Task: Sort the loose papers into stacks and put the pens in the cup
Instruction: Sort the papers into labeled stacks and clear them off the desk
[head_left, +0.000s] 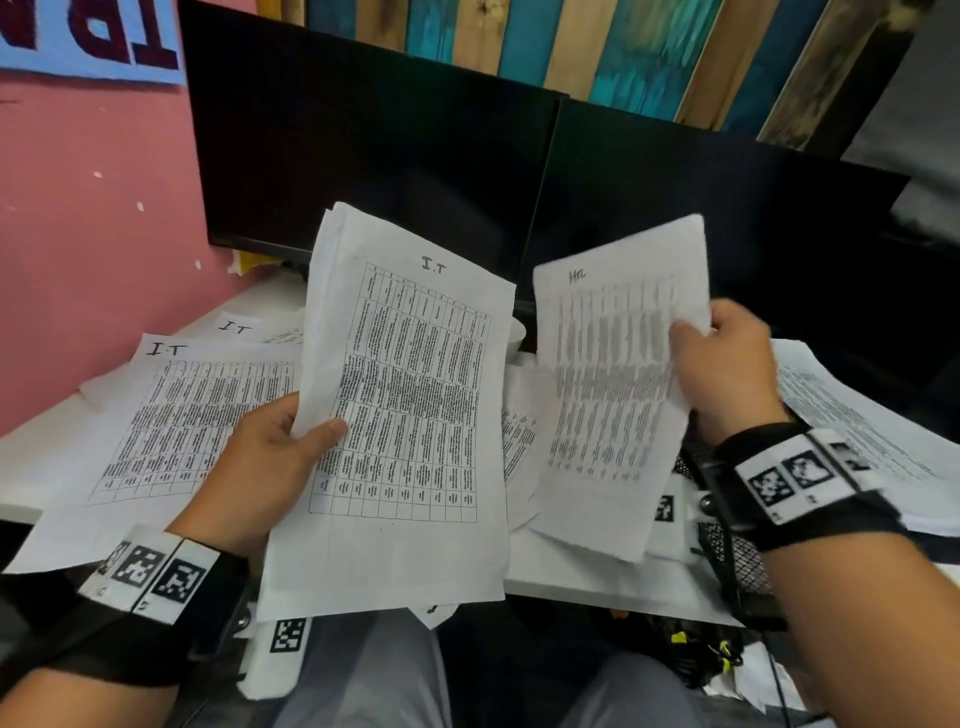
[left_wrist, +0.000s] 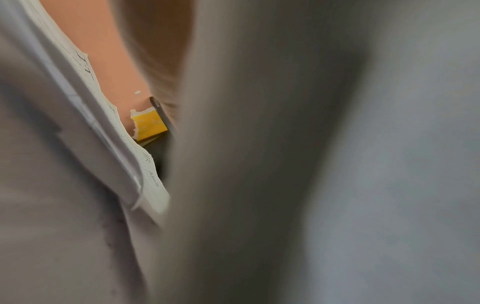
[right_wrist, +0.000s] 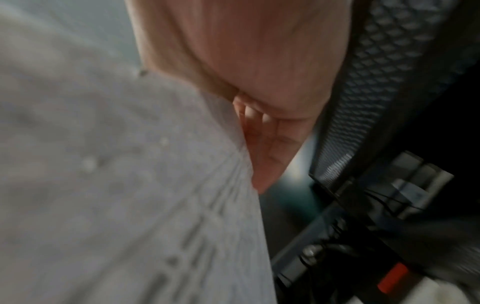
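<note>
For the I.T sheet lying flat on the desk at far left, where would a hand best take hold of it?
Take the flat I.T sheet by its near-left corner, coming from the desk's front edge: that corner overhangs, so a thumb can probably slip under. Its right side is hidden behind the left hand and its held sheets.

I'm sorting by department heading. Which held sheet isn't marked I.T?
The sheet in the right hand, headed HR. The sheets in the left hand are headed I.T.
</note>
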